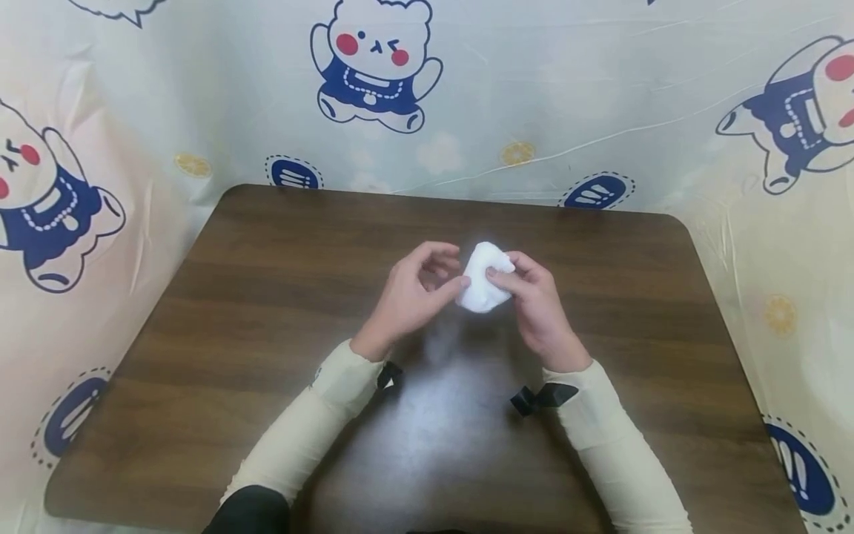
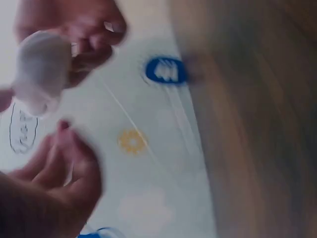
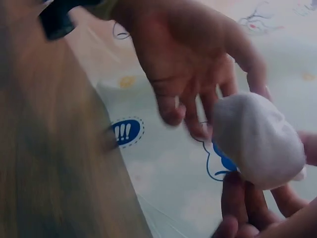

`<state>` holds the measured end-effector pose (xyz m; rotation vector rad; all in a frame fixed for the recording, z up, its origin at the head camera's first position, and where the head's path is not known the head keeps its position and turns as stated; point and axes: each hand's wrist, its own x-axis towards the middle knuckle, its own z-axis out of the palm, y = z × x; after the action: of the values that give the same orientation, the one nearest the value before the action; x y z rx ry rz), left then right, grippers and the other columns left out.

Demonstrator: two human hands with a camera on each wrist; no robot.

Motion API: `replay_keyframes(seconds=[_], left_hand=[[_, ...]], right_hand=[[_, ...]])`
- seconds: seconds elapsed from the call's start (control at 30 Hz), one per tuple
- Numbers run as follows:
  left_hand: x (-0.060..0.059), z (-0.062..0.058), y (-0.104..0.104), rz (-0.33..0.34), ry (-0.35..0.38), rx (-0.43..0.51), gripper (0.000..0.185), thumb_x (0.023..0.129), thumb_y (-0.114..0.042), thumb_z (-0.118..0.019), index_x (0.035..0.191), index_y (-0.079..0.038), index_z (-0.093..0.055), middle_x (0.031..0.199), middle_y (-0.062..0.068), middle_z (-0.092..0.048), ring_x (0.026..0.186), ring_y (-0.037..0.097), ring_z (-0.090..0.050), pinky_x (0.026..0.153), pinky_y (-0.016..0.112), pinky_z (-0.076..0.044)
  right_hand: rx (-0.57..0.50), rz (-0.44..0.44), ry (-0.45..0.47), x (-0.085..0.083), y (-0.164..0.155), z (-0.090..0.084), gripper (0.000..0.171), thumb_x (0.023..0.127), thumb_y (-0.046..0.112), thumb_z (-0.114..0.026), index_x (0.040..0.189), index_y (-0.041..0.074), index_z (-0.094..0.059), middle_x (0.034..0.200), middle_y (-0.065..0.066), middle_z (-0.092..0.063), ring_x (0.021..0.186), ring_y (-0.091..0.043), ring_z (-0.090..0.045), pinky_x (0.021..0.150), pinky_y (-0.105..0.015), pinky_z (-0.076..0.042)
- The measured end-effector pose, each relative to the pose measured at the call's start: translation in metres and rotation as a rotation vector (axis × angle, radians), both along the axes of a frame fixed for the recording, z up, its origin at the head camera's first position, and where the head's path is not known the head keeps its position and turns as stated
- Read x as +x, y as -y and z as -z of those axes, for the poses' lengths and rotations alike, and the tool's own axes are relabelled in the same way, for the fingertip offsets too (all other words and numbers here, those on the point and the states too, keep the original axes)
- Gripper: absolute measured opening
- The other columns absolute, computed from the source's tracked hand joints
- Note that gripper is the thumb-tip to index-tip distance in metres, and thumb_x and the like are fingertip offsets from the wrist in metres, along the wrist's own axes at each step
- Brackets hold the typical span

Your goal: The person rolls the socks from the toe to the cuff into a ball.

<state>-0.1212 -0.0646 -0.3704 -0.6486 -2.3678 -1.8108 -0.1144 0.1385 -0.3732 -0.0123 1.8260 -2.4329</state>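
dark brown wood grain runs across the table (image 1: 267,311), which has rounded corners and a pale glare patch near the front edge. on three sides hangs a cream plastic sheet (image 1: 567,89) printed with cartoon bears in navy outfits, small yellow flowers and navy ovals bearing white marks.

going from the left, a cream sleeve (image 1: 313,423) reaches in from the lower edge, with a black strap end at the wrist. the left hand (image 1: 414,297) is raised above the middle of the table, palm turned inward; its fingers are loosely curled and slightly apart, and the thumb (image 1: 454,285) stretches toward the white cloth bundle (image 1: 485,278), its tip at the bundle's left edge. in the head view it looks to be just touching, but the right wrist view shows the fingers (image 3: 198,109) spread and hanging just beside the bundle (image 3: 255,141), so firm contact cannot be told. the left wrist view is blurred and shows only this hand (image 2: 49,183) below the bundle (image 2: 37,72).

the bundle is a small, rounded wad of white fabric, held in the air above the table's centre, between the two hands.

to its right, the right hand (image 1: 537,308) grips it: the thumb lies across the front and the fingers curl round behind and under, pinching the wad. its cream sleeve (image 1: 614,437) also carries a black strap at the wrist.
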Motion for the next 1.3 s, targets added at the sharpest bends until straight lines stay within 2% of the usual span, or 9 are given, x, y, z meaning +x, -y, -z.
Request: replay_keyframes(seconds=[0.07,0.1,0.17,0.23,0.47,0.57,0.83,1.1,1.3], left_hand=[[-0.001,-0.004,-0.001,0.073,0.223,0.04,0.039,0.089,-0.017,-0.076,0.125,-0.004,-0.063,0.109,0.005,-0.069,0.093,0.021,-0.066,0.078,0.04,-0.055],[-0.002,-0.005,-0.002,0.1,0.299,0.063,0.04,0.089,-0.014,-0.075,0.125,-0.002,-0.062,0.11,0.007,-0.068,0.096,0.023,-0.066,0.08,0.041,-0.056],[-0.002,-0.005,-0.003,0.124,0.403,0.113,0.039,0.088,-0.008,-0.075,0.124,0.0,-0.061,0.111,0.012,-0.068,0.096,0.027,-0.067,0.079,0.043,-0.056],[-0.003,-0.005,-0.004,0.101,0.448,0.13,0.038,0.088,-0.006,-0.074,0.122,0.002,-0.061,0.11,0.014,-0.066,0.094,0.029,-0.066,0.078,0.044,-0.056],[-0.005,-0.002,-0.007,-0.049,0.513,0.15,0.034,0.089,-0.006,-0.072,0.12,0.0,-0.06,0.107,0.015,-0.066,0.092,0.028,-0.066,0.074,0.035,-0.057],[-0.007,0.001,-0.005,-0.074,0.516,0.143,0.04,0.09,-0.009,-0.074,0.125,-0.002,-0.056,0.106,0.014,-0.067,0.093,0.029,-0.066,0.077,0.037,-0.058],[-0.016,0.015,-0.006,-0.056,0.512,0.052,0.043,0.089,-0.011,-0.078,0.126,-0.001,-0.057,0.112,0.011,-0.067,0.097,0.026,-0.067,0.083,0.042,-0.057],[-0.025,0.032,-0.011,-0.052,0.514,-0.06,0.048,0.088,-0.007,-0.078,0.131,0.002,-0.057,0.114,0.011,-0.065,0.095,0.025,-0.068,0.08,0.033,-0.057],[-0.03,0.045,-0.014,-0.043,0.473,-0.226,0.048,0.09,-0.009,-0.076,0.132,0.001,-0.057,0.117,0.012,-0.065,0.093,0.021,-0.067,0.078,0.032,-0.056]], right_hand=[[0.064,-0.022,-0.034,0.001,0.0,0.001,0.012,0.093,0.005,-0.068,0.104,0.01,-0.069,0.102,-0.004,-0.069,0.094,-0.02,-0.063,0.081,-0.03,-0.051],[0.094,-0.032,-0.051,0.002,0.001,0.001,0.015,0.093,0.005,-0.068,0.108,0.007,-0.068,0.104,-0.005,-0.069,0.095,-0.021,-0.064,0.08,-0.03,-0.053],[0.152,-0.043,-0.087,0.002,0.001,0.001,0.023,0.093,0.006,-0.07,0.115,0.001,-0.066,0.11,-0.008,-0.068,0.097,-0.024,-0.065,0.08,-0.031,-0.054],[0.217,-0.054,-0.125,0.002,0.0,0.001,0.032,0.093,0.008,-0.071,0.122,-0.001,-0.063,0.116,-0.01,-0.066,0.099,-0.026,-0.064,0.08,-0.031,-0.055],[0.43,-0.069,-0.237,0.003,-0.004,0.002,0.051,0.089,0.01,-0.077,0.133,0.006,-0.053,0.115,-0.012,-0.061,0.085,-0.032,-0.061,0.072,-0.028,-0.056],[0.476,-0.045,-0.269,0.002,-0.005,0.004,0.048,0.087,0.01,-0.079,0.129,0.007,-0.056,0.115,-0.009,-0.062,0.084,-0.029,-0.062,0.072,-0.029,-0.056],[0.63,-0.01,-0.27,-0.004,-0.006,0.016,0.019,0.092,0.01,-0.074,0.11,0.008,-0.071,0.11,-0.007,-0.064,0.078,-0.025,-0.063,0.068,-0.03,-0.055],[0.731,-0.024,-0.205,-0.015,-0.005,0.035,0.016,0.094,0.008,-0.07,0.109,0.006,-0.075,0.111,-0.009,-0.065,0.087,-0.026,-0.064,0.074,-0.037,-0.057],[0.79,-0.055,-0.123,-0.02,-0.003,0.051,0.016,0.095,0.008,-0.068,0.109,0.008,-0.075,0.116,-0.01,-0.063,0.084,-0.026,-0.062,0.071,-0.036,-0.055]])
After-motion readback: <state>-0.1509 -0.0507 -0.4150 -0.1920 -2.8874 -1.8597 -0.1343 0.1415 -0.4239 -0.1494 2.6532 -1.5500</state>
